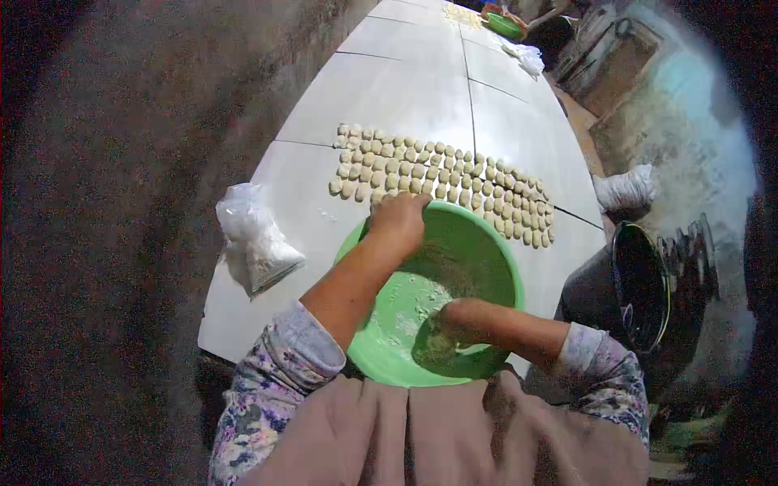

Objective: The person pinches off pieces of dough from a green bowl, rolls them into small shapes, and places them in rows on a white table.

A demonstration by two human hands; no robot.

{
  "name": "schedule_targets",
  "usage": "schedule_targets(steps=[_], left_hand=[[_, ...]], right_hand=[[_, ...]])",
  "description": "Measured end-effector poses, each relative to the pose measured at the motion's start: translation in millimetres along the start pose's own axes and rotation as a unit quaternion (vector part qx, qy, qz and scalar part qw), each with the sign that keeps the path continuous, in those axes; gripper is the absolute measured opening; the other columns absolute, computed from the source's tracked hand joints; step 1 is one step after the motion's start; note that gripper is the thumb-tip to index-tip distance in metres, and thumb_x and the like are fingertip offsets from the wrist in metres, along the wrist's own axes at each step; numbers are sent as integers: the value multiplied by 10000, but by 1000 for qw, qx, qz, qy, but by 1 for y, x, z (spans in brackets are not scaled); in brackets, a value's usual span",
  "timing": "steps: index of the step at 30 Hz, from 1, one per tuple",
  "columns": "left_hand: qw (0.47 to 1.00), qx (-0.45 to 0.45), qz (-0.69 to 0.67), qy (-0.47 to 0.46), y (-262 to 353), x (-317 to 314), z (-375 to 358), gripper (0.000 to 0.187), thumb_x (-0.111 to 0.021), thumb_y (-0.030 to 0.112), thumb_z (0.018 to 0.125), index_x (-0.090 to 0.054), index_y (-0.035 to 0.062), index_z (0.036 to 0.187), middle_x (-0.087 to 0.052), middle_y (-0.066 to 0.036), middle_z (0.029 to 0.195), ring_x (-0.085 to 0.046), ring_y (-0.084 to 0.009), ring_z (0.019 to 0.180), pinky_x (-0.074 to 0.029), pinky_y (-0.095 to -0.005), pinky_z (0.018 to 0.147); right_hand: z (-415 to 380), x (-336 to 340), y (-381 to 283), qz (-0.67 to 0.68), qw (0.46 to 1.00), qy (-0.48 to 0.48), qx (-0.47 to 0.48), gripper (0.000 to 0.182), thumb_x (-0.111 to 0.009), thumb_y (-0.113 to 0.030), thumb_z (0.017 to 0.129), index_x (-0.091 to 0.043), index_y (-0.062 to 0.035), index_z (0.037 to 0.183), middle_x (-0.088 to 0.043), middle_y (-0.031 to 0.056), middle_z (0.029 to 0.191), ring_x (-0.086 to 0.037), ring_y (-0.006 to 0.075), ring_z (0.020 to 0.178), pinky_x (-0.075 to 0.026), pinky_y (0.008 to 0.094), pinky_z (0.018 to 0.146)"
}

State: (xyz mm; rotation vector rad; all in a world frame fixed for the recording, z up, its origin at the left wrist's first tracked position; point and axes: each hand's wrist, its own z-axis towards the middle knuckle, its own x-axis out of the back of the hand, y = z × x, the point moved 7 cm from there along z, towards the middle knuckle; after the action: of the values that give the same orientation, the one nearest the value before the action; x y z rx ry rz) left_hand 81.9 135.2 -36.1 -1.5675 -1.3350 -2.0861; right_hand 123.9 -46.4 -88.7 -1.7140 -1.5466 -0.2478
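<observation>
A green plastic basin (389,356) is tilted towards me at the near end of the table, against my clothes. My left hand (399,219) grips its far rim, fingers bent over the edge. Down inside the basin, my right hand (450,324) is smeared by motion and its fingers are hidden. White flour and pale crumbs (413,304) cling to the basin's bottom around that hand. Just past the rim, several rows of small pale dough pieces (442,166) lie on the white table.
A clear plastic bag of white powder (259,247) stands on the white tabletop (389,89) at the left. To the right is a black bucket (596,279) beside a whitish sack (628,188). Another green bowl (504,26) and a white plastic bag (527,58) are at the far end.
</observation>
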Motion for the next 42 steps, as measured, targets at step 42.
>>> schedule_targets(steps=[42], left_hand=[[994,-30,102,18,2,12,-4,352,-450,147,878,-562,196,1208,-585,-181,1047,-598,-376,966,-487,-483,817]], right_hand=[[48,57,53,-166,938,299,63,297,-504,-197,871,-507,-40,1123,-567,223,990,-622,379,796,-530,447,673]])
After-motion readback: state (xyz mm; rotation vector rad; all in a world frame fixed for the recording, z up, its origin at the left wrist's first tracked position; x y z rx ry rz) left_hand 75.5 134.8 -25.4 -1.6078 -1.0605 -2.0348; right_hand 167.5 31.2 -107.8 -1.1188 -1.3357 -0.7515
